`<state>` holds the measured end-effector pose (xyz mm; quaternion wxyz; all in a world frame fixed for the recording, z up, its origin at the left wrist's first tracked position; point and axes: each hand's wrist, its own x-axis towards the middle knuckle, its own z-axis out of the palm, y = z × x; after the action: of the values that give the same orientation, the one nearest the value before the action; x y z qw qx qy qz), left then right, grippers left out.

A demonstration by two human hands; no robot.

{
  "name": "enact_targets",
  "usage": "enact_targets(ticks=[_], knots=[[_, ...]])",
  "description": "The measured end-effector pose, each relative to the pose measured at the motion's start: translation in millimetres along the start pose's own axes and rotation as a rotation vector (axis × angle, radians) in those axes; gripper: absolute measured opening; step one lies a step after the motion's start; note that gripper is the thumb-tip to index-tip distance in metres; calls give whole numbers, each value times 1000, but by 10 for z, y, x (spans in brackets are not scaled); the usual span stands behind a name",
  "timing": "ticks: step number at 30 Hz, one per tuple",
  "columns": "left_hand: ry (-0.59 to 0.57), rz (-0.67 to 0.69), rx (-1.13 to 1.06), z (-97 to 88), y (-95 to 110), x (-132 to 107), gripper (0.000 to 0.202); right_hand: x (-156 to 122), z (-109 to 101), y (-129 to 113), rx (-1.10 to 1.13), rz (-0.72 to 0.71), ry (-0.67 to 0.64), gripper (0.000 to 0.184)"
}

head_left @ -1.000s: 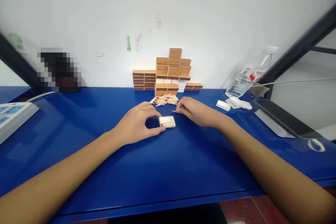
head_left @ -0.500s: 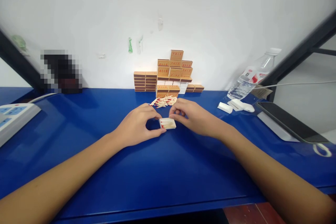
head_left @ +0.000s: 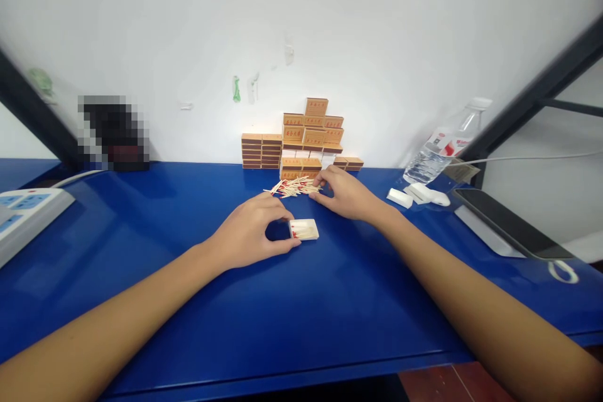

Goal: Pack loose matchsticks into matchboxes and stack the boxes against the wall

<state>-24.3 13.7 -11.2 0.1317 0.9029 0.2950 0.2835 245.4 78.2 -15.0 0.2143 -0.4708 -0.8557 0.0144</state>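
Observation:
A small white matchbox tray (head_left: 309, 234) with several red-tipped matches in it lies on the blue table. My left hand (head_left: 252, 229) grips the tray's left end between thumb and fingers. Beyond the tray is a loose pile of matches (head_left: 294, 186). My right hand (head_left: 343, 191) is at the right edge of this pile, thumb and forefinger slightly apart around the match ends. Whether a fingertip touches a match cannot be made out. Just behind the pile stand orange matchboxes (head_left: 301, 166).
Stacked matchboxes (head_left: 261, 151) lean near the white wall. To the right are a tilted water bottle (head_left: 438, 147), white pieces (head_left: 400, 198) and a dark phone (head_left: 511, 223). A power strip (head_left: 32, 213) sits at the left. The table (head_left: 282, 320) ends at its front edge.
My right hand has moved away from the tray, forward to the match pile. My left hand keeps its hold on the tray. The view has shifted slightly.

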Motion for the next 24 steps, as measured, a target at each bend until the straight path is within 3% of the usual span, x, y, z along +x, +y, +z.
enact_targets(ticks=[10,24], knots=[[7,13,-1,-4,-14,-1,24,-61,-89,28,-30,-17,-103,8],[23,7,39,-11,-32,10,22,-96,-123,4,-53,-56,-117,11]])
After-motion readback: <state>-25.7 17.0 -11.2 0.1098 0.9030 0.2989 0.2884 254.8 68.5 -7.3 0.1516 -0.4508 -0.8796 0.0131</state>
